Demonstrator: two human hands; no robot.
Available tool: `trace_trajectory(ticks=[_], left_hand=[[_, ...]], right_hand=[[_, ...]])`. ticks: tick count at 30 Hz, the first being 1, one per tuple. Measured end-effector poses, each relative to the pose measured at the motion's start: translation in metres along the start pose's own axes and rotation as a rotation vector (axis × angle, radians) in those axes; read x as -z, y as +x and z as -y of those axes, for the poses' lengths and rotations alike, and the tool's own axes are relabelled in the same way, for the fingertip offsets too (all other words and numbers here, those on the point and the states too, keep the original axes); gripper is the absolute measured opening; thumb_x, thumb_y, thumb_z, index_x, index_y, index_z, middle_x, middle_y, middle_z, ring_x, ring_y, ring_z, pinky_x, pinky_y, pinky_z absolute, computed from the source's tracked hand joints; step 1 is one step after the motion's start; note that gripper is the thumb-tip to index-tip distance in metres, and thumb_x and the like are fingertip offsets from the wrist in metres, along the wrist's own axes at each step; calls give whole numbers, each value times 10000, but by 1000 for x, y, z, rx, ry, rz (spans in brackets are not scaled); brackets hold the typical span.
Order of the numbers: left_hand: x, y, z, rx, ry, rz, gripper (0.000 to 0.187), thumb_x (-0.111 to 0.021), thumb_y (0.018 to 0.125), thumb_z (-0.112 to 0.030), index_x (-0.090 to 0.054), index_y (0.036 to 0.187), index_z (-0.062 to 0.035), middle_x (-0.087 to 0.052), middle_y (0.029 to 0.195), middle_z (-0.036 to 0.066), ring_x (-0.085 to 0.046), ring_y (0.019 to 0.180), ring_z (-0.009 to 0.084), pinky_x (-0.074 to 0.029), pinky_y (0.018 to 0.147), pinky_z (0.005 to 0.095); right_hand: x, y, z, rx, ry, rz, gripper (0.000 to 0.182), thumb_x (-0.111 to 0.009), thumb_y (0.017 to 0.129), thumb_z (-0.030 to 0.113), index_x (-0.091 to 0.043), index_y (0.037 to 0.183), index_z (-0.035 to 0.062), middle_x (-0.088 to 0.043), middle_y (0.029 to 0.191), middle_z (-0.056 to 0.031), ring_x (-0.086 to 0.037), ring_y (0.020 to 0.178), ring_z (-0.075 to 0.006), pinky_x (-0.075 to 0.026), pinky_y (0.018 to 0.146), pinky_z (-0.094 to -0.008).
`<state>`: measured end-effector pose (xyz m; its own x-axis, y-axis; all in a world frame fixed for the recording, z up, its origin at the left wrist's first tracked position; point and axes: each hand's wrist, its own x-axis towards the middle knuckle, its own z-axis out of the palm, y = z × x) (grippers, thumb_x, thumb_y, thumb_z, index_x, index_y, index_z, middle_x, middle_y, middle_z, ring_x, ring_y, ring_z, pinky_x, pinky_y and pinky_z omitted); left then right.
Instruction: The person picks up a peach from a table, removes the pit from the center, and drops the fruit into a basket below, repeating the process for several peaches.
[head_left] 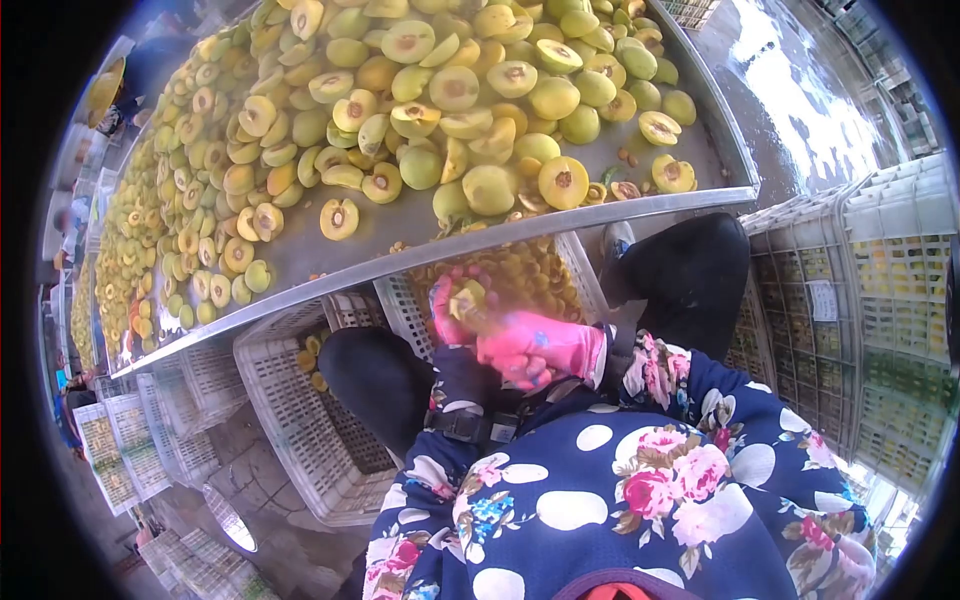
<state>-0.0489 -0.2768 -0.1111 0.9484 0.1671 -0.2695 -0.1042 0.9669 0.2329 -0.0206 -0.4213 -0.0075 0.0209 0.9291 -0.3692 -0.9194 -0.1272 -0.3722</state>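
In a pink glove, the right hand (535,347) is resting just beside the fruit, its fingers folded inward; whether it is gripping anything, one cannot tell. The left hand (443,308), also gloved in pink, is closing its fingers around the piece of fruit (468,300). That fruit is looking pale yellow-green, its details blurred. Below and just beyond the hands, a white plastic crate (402,308) is holding many golden-yellow fruit pieces (535,280). To the left hand's left, another white crate (320,450) is standing on the floor. Beyond both hands, a metal table (395,228) is carrying a heap of fruit (455,90), many halves showing yellow flesh and brown centres. Well to the right hand's right, stacked crates (870,300) are holding more fruit.
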Motion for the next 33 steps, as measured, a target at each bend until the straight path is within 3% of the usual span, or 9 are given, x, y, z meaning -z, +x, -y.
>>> trace_trajectory(ticks=[1,6,10,15,18,20,22,24,33], left_hand=[[5,2,1,5,-146,149,299,-547,834,-261,-545,995,-9,-594,981,129,-578,837,240,-488,668,357],[-48,-22,-39,-354,954,-437,161,-631,805,-119,-611,867,28,-622,740,77,-592,625,145,-479,552,241],[-99,-65,-102,-505,1543,-507,235,-603,835,-188,-613,964,8,-642,795,76,-587,590,124,-484,547,244],[-65,-101,-222,-722,2904,-758,206,-562,833,-161,-621,970,-19,-644,878,77,-578,583,111,-472,544,257],[-57,-56,-255,-772,2758,-426,226,-551,824,-156,-612,997,-25,-645,921,100,-586,608,144,-466,545,246],[-62,-4,-255,-363,2355,-373,300,-543,816,-145,-562,1092,-29,-634,926,127,-591,633,173,-471,525,249],[-53,53,-238,-360,2098,-273,387,-566,805,-148,-499,1163,-18,-623,901,114,-584,619,161,-469,481,256],[-90,81,-199,-43,2247,-558,454,-644,775,-212,-500,1115,52,-632,815,147,-617,727,186,-489,620,301],[-115,21,-134,-301,1327,-261,398,-749,689,-97,-561,1016,31,-623,915,90,-595,779,150,-501,708,259]], right_hand=[[-7,-3,3,21,-17,33,142,-538,848,161,-490,759,62,-381,511,33,-315,373,-39,-251,338,-188],[24,-22,11,96,-120,-176,145,-554,842,192,-517,823,54,-376,504,39,-332,376,-45,-250,332,-210],[91,-24,-18,-31,-837,-445,241,-557,827,243,-522,838,4,-523,620,-50,-466,449,-113,-372,395,-251],[77,-29,-4,-172,-609,-510,287,-564,825,256,-491,894,-13,-538,707,-81,-486,483,-113,-401,401,-248],[70,-28,-2,-178,-557,-510,290,-568,824,266,-470,899,3,-526,697,-69,-478,469,-108,-400,397,-242],[61,-26,-1,-192,-507,-521,283,-566,824,268,-464,890,13,-518,670,-61,-478,466,-104,-395,395,-239],[60,-24,-2,-156,-552,-481,261,-566,826,252,-447,882,27,-493,619,-39,-469,452,-99,-382,391,-236],[51,-27,1,-132,-552,-461,246,-564,828,236,-443,881,28,-483,603,-29,-464,446,-97,-374,386,-240],[5,-30,51,468,-412,-329,292,-619,816,154,-487,1040,20,-534,737,-17,-519,526,-93,-411,469,-211]])
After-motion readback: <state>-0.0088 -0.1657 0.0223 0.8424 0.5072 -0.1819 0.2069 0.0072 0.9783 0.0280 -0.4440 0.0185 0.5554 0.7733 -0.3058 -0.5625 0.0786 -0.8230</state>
